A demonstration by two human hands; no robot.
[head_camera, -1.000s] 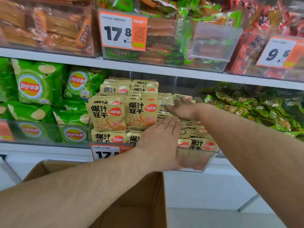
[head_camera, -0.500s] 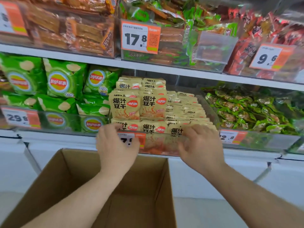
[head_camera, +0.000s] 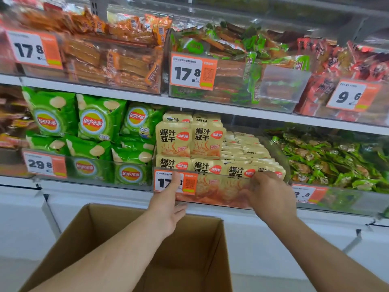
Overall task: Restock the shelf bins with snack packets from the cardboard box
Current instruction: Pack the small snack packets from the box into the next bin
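**Levelling the load, both sides even**

Your left hand [head_camera: 168, 204] pinches the clear bin [head_camera: 219, 192] at its 7 o'clock corner, with the thumb on the price tag [head_camera: 186, 183] and the fingers beneath. Your right hand [head_camera: 270, 194] clamps the front lip at 4 o'clock, fingers curled over it. Beige packets [head_camera: 190, 142] stand packed inside. The cardboard box [head_camera: 202, 260] sits open at 6 o'clock. My judgement: whichever way the bin slides, move both hands evenly, or the upright front rows may topple.

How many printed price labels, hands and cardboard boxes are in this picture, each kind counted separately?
Price labels: 6
Hands (left hand, right hand, both on the clear bin): 2
Cardboard box: 1
Total: 9
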